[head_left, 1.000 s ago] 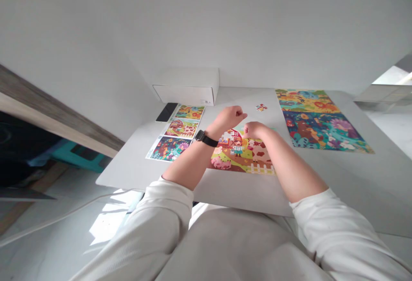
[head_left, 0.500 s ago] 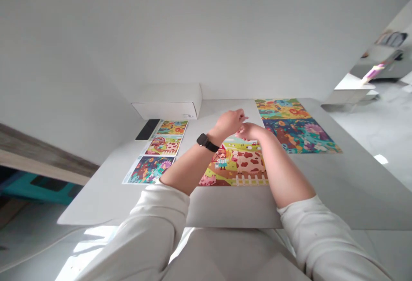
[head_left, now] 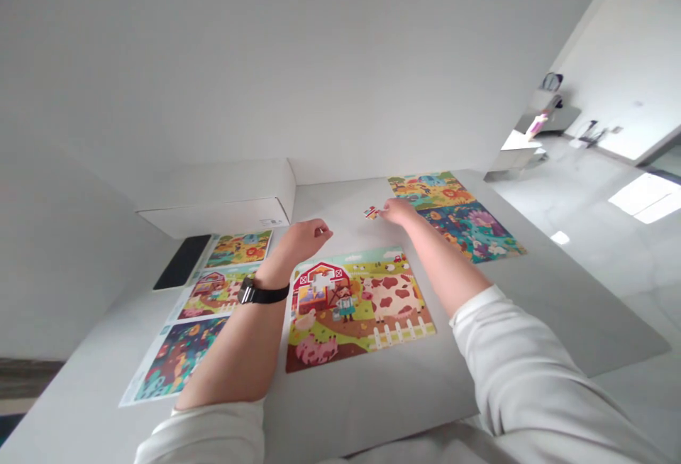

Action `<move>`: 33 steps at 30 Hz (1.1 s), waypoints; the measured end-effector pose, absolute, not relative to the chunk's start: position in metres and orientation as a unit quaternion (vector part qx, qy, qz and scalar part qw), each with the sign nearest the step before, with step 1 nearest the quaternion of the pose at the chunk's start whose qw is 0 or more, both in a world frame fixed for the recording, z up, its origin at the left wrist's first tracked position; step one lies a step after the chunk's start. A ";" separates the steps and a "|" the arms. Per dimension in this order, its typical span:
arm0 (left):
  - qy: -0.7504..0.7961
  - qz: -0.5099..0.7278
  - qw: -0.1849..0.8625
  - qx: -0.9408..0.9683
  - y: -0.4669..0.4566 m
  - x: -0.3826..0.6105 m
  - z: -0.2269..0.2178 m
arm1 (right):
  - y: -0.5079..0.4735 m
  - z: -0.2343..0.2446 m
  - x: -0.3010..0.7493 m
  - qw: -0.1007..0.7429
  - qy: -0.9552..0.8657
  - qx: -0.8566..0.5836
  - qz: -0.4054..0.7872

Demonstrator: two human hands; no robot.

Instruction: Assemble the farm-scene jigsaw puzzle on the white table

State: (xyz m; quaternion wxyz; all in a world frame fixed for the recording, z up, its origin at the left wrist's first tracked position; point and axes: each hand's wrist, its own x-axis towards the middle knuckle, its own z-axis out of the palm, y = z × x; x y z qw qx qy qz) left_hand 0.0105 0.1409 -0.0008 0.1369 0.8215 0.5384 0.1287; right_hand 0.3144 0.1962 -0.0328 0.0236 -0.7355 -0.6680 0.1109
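Observation:
A farm jigsaw puzzle [head_left: 394,301] with a barn, a cow and a pig lies on the table in front of me. A pale, piece-shaped gap shows in its barn. Above the puzzle's right part, my right hand [head_left: 399,211] pinches a small puzzle piece [head_left: 371,213] with red and white on it. My left hand [head_left: 309,237], below which a black watch [head_left: 266,292] circles the wrist, hovers near the puzzle's upper left edge. Its fingers are curled in, and nothing shows between them.
Beyond my right hand lie a safari puzzle [head_left: 439,189] and a dark blue puzzle [head_left: 479,233]. At the left are a reference sheet [head_left: 181,343] with several small pictures, a black phone [head_left: 182,262] and a long white box [head_left: 223,212] against the wall.
My hands were close together above the puzzle; now they are apart, the left nearer the barn, the right out to the right with the piece visible. The camera view has shifted too.

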 end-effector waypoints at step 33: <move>0.513 0.219 0.126 0.821 0.091 0.010 0.061 | 0.199 -0.052 0.289 0.048 -0.688 -0.720 0.079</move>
